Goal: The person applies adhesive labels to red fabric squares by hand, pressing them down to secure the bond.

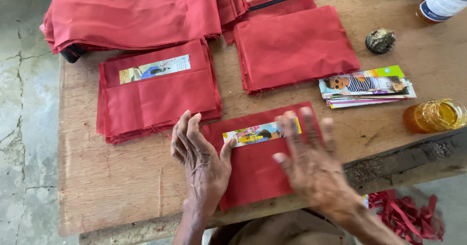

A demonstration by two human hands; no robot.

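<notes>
Head view, nearest first. Left hand [199, 155] laid flat, fingers together and slightly curled, thumb out, resting on the left edge of a red cloth piece [253, 177] at the near edge of the table [112, 186]. Right hand [309, 164] spread wide over the right half of the same piece, blurred, palm down, pinching nothing (contact with the cloth hard to tell through the blur). Just beyond the fingertips of both hands, a printed paper strip [260, 132] lying across the top of the piece.

Judged from this: flattening the piece with the strip in place. Calls for keeping the strip square to the top edge under light, even pressure.

Right of the right fingers, a dark wooden bar [404, 160], near enough to catch a sweeping hand, and beyond it an amber jar [435, 115]. Past the left fingertips, a stack of red pieces [155, 99] topped by a like strip. Further out, a second red stack [294, 48], a pile of printed strips [367, 87], a stone [380, 40], a bottle [442, 1], and a large heap of red cloth [131, 11]. Red scraps [406, 216] on the floor below the right wrist.
</notes>
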